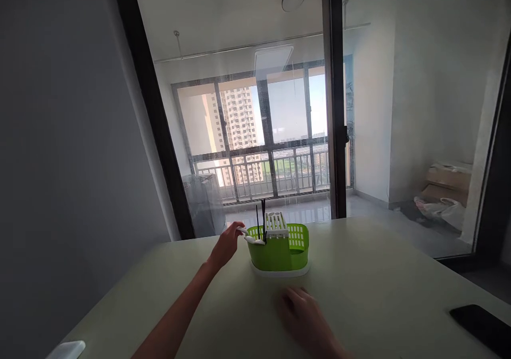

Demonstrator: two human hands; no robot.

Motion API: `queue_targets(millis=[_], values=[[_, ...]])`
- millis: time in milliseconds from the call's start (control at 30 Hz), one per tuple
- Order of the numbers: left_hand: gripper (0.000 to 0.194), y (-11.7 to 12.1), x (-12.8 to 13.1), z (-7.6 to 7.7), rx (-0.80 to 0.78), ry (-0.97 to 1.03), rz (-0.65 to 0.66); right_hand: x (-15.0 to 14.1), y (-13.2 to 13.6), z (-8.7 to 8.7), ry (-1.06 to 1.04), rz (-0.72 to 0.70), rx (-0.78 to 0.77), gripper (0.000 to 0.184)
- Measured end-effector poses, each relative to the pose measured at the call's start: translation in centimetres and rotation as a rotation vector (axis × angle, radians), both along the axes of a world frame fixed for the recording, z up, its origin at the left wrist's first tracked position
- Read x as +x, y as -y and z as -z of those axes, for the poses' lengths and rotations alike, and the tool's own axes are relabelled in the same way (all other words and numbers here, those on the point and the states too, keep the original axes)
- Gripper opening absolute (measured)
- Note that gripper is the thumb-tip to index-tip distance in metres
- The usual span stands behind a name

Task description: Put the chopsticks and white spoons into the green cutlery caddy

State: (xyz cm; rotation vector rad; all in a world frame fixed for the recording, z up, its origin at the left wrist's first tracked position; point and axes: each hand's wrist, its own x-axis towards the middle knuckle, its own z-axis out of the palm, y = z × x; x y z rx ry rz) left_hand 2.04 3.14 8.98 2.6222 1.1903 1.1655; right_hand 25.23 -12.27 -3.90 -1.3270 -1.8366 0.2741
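Note:
A green cutlery basket (275,258) with slotted sides and a white base stands on the table. Above its left end, my left hand (231,236) is closed round the handle of a white spoon (249,238), the bowl pointing right over the rim. Another small white piece (259,242), perhaps a second spoon, shows beside it. Black chopsticks (264,218) stand upright in the left compartment. A white slotted rack (276,225) sits across the middle of the basket. In front of the basket, my right hand (303,316) hovers or rests low, blurred, thumb apart from loosely bent fingers, holding nothing visible.
The pale table (371,279) reaches to a glass sliding door. A black phone-like object (485,327) lies at the right edge, and a white object (67,349) at the front left. Cardboard boxes (449,183) and a plastic bag (441,210) are on the floor beyond.

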Motion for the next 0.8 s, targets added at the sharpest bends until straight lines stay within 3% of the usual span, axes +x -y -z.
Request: queue_targets(millis=[500, 800], values=[[0.032, 0.6, -0.3, 1.2, 0.047, -0.104, 0.005, -0.1, -0.6, 1.2, 0.009, -0.002, 0.035, 0.028], [0.033, 0.7, -0.1, 1.5, 0.218, -0.186, -0.097, 0.0, -0.4, 1.2, 0.012, -0.01, 0.036, 0.027]])
